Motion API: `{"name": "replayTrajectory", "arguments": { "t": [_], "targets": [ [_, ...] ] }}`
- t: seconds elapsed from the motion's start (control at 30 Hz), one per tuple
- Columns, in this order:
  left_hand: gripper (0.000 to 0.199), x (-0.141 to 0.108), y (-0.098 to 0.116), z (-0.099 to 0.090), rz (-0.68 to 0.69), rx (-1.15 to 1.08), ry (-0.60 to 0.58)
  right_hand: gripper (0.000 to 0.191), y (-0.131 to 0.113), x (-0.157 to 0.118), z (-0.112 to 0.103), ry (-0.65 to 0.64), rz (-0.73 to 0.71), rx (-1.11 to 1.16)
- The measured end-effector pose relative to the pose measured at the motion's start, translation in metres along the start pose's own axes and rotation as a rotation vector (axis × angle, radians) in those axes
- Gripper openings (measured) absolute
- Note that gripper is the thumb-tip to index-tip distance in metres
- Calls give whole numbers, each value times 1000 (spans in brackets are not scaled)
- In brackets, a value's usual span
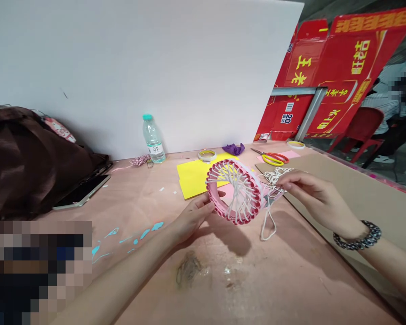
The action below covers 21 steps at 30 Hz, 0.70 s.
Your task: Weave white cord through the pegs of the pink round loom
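Note:
A pink ring with a dark pink scalloped edge is tilted above the table, with white strings strung across its opening. My left hand grips its lower left side, the fingers partly hidden behind the rim. Right of the ring, my right hand pinches a tangled bundle of white string between thumb and fingers. A loop of the string hangs down below the bundle. A dark beaded band circles my right wrist.
Yellow paper, a tape roll, purple cloth and scissors lie behind the ring. Farther left are a water bottle, a tablet and a dark bag. Cardboard covers the right side.

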<state>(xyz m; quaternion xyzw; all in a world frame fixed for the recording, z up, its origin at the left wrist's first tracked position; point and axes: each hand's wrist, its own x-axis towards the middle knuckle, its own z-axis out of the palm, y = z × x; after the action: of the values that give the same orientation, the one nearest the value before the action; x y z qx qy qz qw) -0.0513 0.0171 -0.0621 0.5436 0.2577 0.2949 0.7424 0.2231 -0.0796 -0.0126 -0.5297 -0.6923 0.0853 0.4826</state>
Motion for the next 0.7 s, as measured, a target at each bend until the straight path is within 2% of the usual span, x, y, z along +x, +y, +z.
{"name": "replayTrajectory", "arguments": {
  "t": [0.3, 0.57, 0.7],
  "targets": [
    [43, 0, 2, 1, 4, 12, -12, 18, 3, 1, 0, 5, 4, 27],
    [44, -6, 8, 7, -135, 34, -3, 15, -1, 2, 6, -12, 13, 140],
    [39, -10, 12, 12, -217, 29, -46, 13, -8, 3, 13, -49, 128, 315]
  ]
}}
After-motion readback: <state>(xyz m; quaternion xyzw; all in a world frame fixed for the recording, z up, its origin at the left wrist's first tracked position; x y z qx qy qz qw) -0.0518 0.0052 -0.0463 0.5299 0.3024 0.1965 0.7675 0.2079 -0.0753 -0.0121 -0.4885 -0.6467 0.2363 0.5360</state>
